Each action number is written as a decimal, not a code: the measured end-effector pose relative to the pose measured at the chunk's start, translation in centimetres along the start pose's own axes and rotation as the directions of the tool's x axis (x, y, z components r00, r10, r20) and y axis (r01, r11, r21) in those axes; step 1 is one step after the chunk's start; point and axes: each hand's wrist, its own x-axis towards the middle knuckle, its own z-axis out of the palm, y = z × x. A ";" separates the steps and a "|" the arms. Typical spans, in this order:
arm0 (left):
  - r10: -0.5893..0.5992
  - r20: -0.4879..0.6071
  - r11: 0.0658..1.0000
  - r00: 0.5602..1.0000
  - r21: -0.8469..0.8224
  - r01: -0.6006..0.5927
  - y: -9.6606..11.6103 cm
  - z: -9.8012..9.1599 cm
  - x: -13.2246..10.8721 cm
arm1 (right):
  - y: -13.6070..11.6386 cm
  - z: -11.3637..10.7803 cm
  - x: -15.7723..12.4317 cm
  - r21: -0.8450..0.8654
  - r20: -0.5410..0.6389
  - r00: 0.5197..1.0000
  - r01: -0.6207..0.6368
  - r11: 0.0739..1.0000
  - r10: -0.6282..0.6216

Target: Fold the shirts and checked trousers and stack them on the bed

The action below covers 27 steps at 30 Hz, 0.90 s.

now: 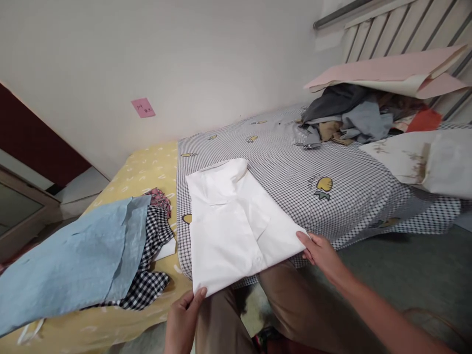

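Observation:
A white shirt [224, 231] lies partly folded on the checked bedsheet [280, 172], its near edge stretched out over my knees. My left hand [184, 314] pinches the near left corner between thumb and fingers. At the near right corner, my right hand [317, 250] grips the cloth the same way. The shirt's far end narrows and rests flat on the bed. A loose flap shows on its upper side, right of the middle.
On the left, a light blue cloth [84, 250] covers a black-and-white checked garment [147, 290] on the yellow sheet [147, 157]. A clothes pile [354, 118] sits far right, under pink board [383, 69]. A white bag-like thing [442, 162] lies before it. A pink note [143, 107] is on the wall.

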 end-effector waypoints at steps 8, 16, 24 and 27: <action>-0.059 0.016 0.996 0.998 0.073 0.058 -3.1 -0.1 -2.8 | 3.0 -1.2 -2.4 -0.122 -0.003 1.000 -0.024 0.992 0.024; -0.200 0.024 0.975 0.979 0.104 0.197 -2.6 0.8 -5.2 | 5.3 -1.3 -4.2 -0.275 -0.008 0.999 0.040 0.961 -0.044; -0.092 -0.070 0.950 0.993 0.291 0.109 -2.1 0.9 -5.5 | 6.0 -1.3 -4.3 -0.340 -0.053 0.994 0.070 0.938 -0.093; 0.122 -0.053 0.904 0.991 0.419 -0.088 -2.8 0.5 -5.5 | 6.3 -1.2 -4.3 -0.329 -0.044 0.995 0.067 0.942 -0.087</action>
